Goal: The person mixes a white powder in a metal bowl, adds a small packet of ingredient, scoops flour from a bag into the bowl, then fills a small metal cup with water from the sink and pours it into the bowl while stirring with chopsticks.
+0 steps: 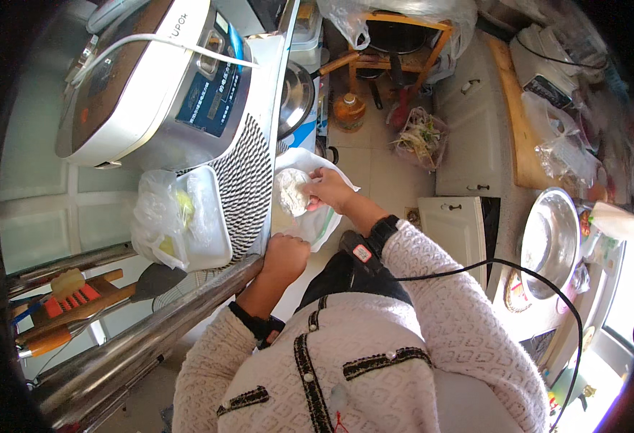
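My right hand (pixel 329 189) grips the rim of a small bowl (pixel 292 192) that looks heaped with white flour. Its fingers bend over the bowl's right edge. Around and beneath the bowl spreads an open white plastic bag (pixel 335 224); what lies deeper inside is hidden. My left hand (pixel 285 257) is closed in a fist at the bag's near edge, beside the metal rail, and seems to hold that edge. A black strap sits on each wrist.
To the left, a rice cooker (pixel 158 86) stands on a shelf behind a striped woven mat (pixel 248 187) and a white tray (pixel 219 224) with bagged produce. An oil jug (pixel 349 112) is on the floor. Rightward are an ajar cabinet door (pixel 454 234) and a steel basin (pixel 550 242). A black cable crosses there.
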